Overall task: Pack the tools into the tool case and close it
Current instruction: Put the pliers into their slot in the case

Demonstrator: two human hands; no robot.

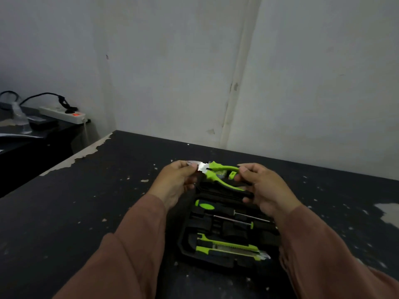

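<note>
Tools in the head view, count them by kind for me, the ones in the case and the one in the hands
Pliers, held in both hands above the tool case: 1
Screwdrivers in the case, green-handled and slim: 2
Utility knife in the case: 1
Total: 4 tools

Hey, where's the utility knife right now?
In the head view, the utility knife lies in the near compartment of the open tool case, low and right of centre, just below the screwdriver.
</note>
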